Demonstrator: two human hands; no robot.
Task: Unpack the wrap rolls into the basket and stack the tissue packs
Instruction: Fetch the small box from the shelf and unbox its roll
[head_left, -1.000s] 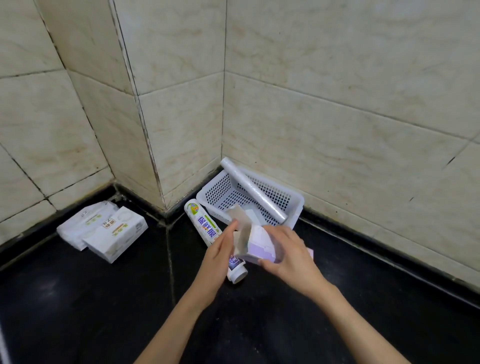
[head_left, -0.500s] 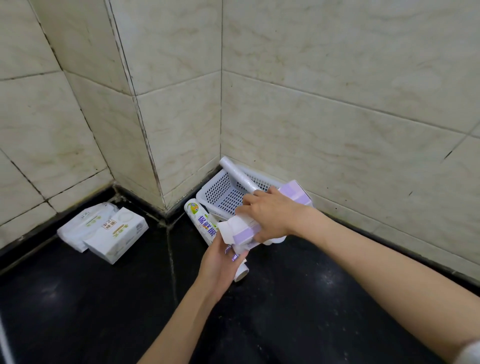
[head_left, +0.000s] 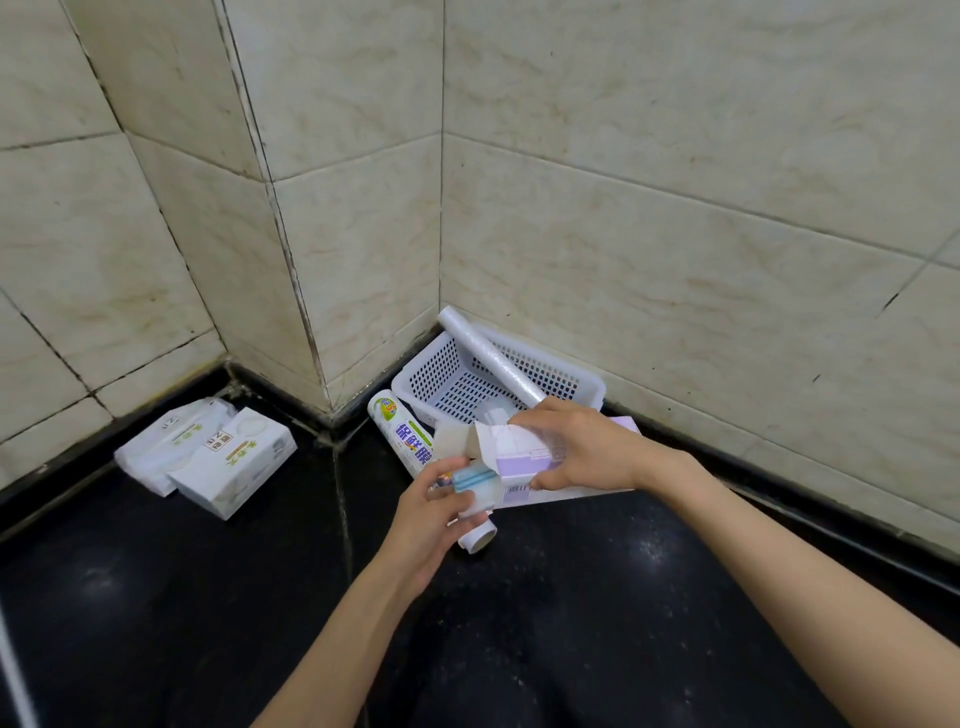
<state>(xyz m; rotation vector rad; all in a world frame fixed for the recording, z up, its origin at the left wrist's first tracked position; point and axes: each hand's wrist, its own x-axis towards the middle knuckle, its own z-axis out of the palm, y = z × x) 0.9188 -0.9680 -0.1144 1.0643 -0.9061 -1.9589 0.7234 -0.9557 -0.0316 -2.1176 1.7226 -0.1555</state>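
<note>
My right hand (head_left: 587, 447) grips a long purple-and-white carton (head_left: 524, 460) with its end flaps open, held level just in front of the white perforated basket (head_left: 431, 371). My left hand (head_left: 434, 506) holds the end of a wrap roll (head_left: 475, 486) with blue bands that sticks out of the carton's open end. One bare wrap roll (head_left: 485, 356) leans across the basket, its top end over the back corner. A labelled wrap roll (head_left: 402, 434) lies on the black counter beside the basket, partly hidden by my hands. Two white tissue packs (head_left: 208, 454) lie side by side at the left.
The black counter (head_left: 208, 623) runs into a tiled wall corner (head_left: 441, 234) right behind the basket. A tiled pillar edge (head_left: 291, 260) juts out between the tissue packs and the basket.
My right hand has brought the carton down from over the basket to level in front of it. My left hand has taken hold of a roll end coming out of the open carton.
</note>
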